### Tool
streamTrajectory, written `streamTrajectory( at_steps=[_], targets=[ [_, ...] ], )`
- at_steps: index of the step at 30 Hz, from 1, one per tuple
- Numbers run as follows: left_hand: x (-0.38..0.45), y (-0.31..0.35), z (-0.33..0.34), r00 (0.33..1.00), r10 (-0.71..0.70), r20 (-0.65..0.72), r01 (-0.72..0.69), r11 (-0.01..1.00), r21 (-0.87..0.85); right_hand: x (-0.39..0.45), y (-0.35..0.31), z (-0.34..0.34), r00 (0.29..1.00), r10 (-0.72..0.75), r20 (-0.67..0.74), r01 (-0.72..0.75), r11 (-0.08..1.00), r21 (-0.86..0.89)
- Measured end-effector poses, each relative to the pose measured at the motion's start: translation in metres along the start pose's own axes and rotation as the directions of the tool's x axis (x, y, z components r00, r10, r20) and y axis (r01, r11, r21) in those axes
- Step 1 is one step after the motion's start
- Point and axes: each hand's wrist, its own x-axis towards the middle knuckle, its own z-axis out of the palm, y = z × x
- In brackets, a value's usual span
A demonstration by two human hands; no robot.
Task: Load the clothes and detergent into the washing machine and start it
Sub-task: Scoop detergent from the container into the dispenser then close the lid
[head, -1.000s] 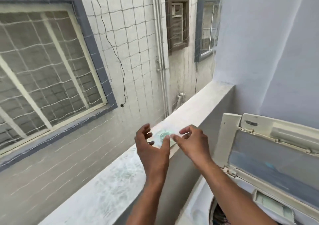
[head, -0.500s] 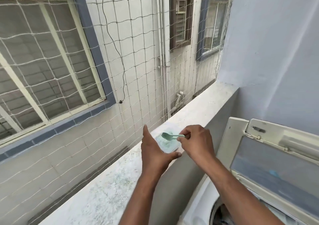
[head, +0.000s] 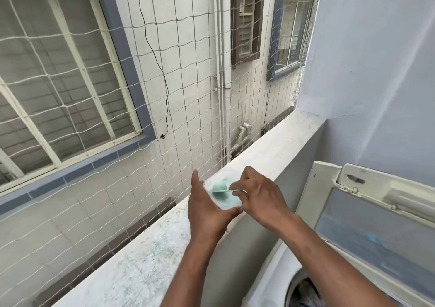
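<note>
R grip point(head: 256, 196) pinches scoop point(head: 220, 187), tub point(head: 229, 204) blurry

We find no text, label, brand, number or sign that we can read anywhere in the view. The raised washing machine lid point(head: 367, 214) at four o'clock shows only bare panels and a blurred blue mark, and the clear detergent container point(head: 227, 198) at the centre carries no lettering we can make out.
</note>
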Motion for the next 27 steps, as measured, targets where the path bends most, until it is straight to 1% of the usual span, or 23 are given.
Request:
streamTrajectory(
  at_steps=[3, 5, 8, 10, 12, 15, 18, 21, 27],
  targets=[
    [-0.001, 0.0, 0.0, 1.0, 0.013, 0.003, -0.013, 1.0, 0.011, -0.003, 0.005, -0.014, 0.998, -0.047, 0.041, 0.047, 0.999, 0.02],
    [-0.002, -0.001, 0.0, 1.0, 0.021, 0.002, -0.021, 0.999, 0.025, -0.001, 0.007, -0.023, 0.998, -0.053, 0.036, 0.054, 0.999, -0.007],
    [-0.005, -0.001, 0.0, 0.998, 0.057, -0.022, -0.055, 0.997, 0.059, 0.003, 0.008, -0.031, 0.999, 0.009, -0.036, -0.011, 0.998, -0.066],
    [-0.008, 0.001, 0.0, 0.998, 0.057, -0.028, -0.055, 0.996, 0.067, 0.001, 0.008, -0.03, 0.997, 0.053, -0.054, -0.061, 0.988, -0.142],
    [-0.009, 0.001, -0.001, 0.997, 0.061, -0.037, -0.059, 0.996, 0.065, -0.004, 0.007, -0.027, 0.997, 0.074, -0.031, -0.079, 0.979, -0.191],
    [-0.011, 0.002, -0.001, 0.997, 0.049, -0.059, -0.046, 0.997, 0.054, -0.012, 0.004, -0.027, 0.996, 0.088, 0.023, -0.082, 0.978, -0.19],
    [-0.014, 0.005, 0.001, 0.994, 0.061, -0.087, -0.058, 0.998, 0.032, -0.017, -0.006, -0.031, 0.991, 0.113, 0.065, -0.102, 0.983, -0.155],
    [-0.019, 0.009, 0.003, 0.991, 0.081, -0.108, -0.081, 0.997, 0.005, -0.018, -0.018, -0.031, 0.976, 0.174, 0.127, -0.164, 0.983, -0.086],
    [-0.022, 0.012, 0.001, 0.989, 0.077, -0.127, -0.075, 0.997, 0.019, -0.01, -0.02, -0.026, 0.917, 0.347, 0.195, -0.37, 0.924, 0.096]
  ],
)
